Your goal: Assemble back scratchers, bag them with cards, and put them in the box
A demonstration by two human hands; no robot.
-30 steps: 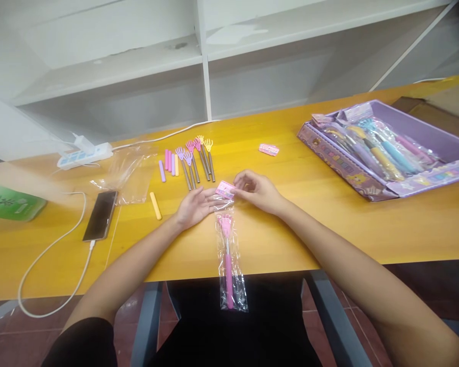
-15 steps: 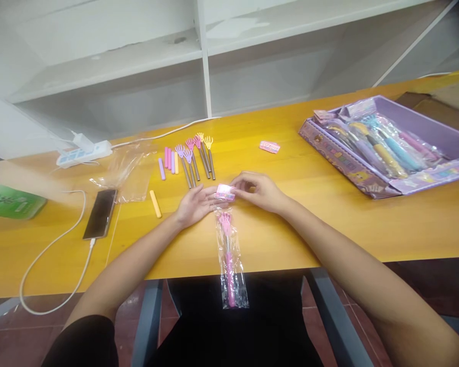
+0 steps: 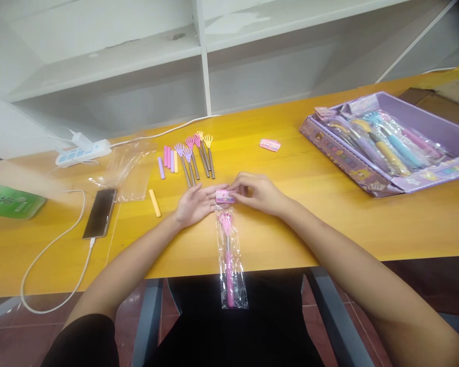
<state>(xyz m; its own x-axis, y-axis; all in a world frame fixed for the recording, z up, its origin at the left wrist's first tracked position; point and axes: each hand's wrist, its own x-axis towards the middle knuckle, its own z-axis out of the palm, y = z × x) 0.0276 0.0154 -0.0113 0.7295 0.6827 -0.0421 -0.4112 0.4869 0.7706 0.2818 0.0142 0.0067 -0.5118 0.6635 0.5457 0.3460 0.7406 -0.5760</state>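
Note:
A pink back scratcher lies in a clear plastic bag, its lower end reaching past the table's front edge. At the bag's top is a small pink header card. My left hand rests palm up with fingers stretched out, their tips behind the card. My right hand pinches the card's right edge between thumb and finger. Beyond my left hand lie several unwrapped back scratcher heads with metal rods, beside several loose coloured handles. One yellow handle lies apart, nearer to me.
A purple display box with several bagged back scratchers stands at right. Another pink card lies behind my right hand. At left are a phone on a white cable, a power strip, clear bags and a green package.
The header card has come slightly nearer to me and its printed face now shows more fully. My right fingers have shifted a little with it; my left hand stays palm up.

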